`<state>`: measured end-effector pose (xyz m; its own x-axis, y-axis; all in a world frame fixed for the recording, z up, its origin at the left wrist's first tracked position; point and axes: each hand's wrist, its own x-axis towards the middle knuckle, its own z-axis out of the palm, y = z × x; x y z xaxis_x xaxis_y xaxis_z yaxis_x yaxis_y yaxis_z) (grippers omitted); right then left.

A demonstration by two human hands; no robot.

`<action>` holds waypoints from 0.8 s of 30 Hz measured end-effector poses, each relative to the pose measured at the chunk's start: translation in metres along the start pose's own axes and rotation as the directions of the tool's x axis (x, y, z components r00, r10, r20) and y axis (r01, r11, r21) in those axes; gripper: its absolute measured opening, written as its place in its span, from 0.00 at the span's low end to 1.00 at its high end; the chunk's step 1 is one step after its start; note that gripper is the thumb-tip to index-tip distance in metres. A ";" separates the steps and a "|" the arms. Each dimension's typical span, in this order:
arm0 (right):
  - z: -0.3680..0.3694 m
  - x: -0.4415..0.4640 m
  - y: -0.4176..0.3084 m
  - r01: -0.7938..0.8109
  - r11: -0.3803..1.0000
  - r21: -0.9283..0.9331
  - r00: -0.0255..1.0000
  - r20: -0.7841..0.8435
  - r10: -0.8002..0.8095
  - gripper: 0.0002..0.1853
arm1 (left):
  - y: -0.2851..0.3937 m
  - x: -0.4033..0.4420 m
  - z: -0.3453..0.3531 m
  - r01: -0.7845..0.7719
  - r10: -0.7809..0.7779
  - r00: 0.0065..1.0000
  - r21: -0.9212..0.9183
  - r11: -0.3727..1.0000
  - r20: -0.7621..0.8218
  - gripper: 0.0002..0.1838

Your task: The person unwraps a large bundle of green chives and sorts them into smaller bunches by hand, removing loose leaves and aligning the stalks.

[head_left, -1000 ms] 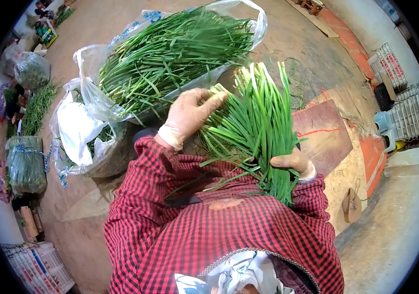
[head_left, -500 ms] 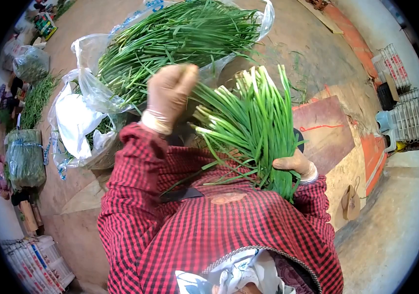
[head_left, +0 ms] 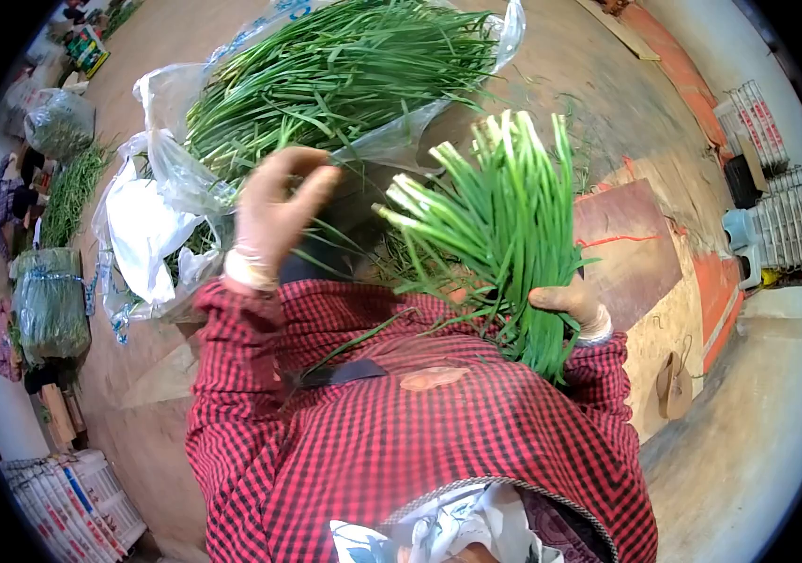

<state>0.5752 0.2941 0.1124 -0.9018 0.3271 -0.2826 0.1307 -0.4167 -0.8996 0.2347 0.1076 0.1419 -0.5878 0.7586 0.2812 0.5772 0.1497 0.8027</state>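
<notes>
A thick bunch of green chives (head_left: pixel 523 225) stands upright before my chest, pale cut ends up and fanned out. My right hand (head_left: pixel 565 302), in a thin glove, is closed around its lower, leafy part, the thumb lying across the front. To the left of the bunch, my gloved left hand (head_left: pixel 279 211) is raised with thumb and fingers apart, holding nothing I can see. A few loose leaves hang just below and beside it. Beyond this hand lies a large heap of chives (head_left: pixel 344 80) on an opened clear plastic bag (head_left: pixel 175 98).
A white plastic bag (head_left: pixel 143 235) lies left of the heap. Further left are a tied green bundle (head_left: pixel 49 300) and loose greens (head_left: pixel 72 192). White crates (head_left: pixel 77 502) stand at lower left, others (head_left: pixel 795 220) at right. A reddish board (head_left: pixel 626 244) and a sandal (head_left: pixel 673 385) lie on the right.
My left hand has moved left and down, away from the bunch, and its closed fingers have opened. The bunch in my right hand is a little more upright, with fewer stems leaning left.
</notes>
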 end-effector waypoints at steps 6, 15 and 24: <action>0.005 0.010 0.012 0.060 0.990 -0.130 0.985 0.169 -0.038 0.37 | 0.017 0.012 0.053 0.178 -0.045 0.779 -0.153 0.972 0.626 0.17; -0.007 -0.017 0.005 -0.027 1.000 0.008 0.998 0.051 0.026 0.37 | -0.004 0.009 0.017 0.070 -0.057 0.997 -0.304 0.950 0.053 0.09; -0.029 -0.034 0.009 0.024 0.909 0.416 0.960 -0.264 0.096 0.33 | -0.036 -0.040 -0.004 0.092 -0.097 0.990 -0.049 0.995 -0.107 0.08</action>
<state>0.6191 0.3040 0.1044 -0.7439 0.4982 -0.4454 -0.0744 -0.7241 -0.6857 0.2350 0.0694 0.1038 -0.6983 0.6681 0.2569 0.4921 0.1875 0.8501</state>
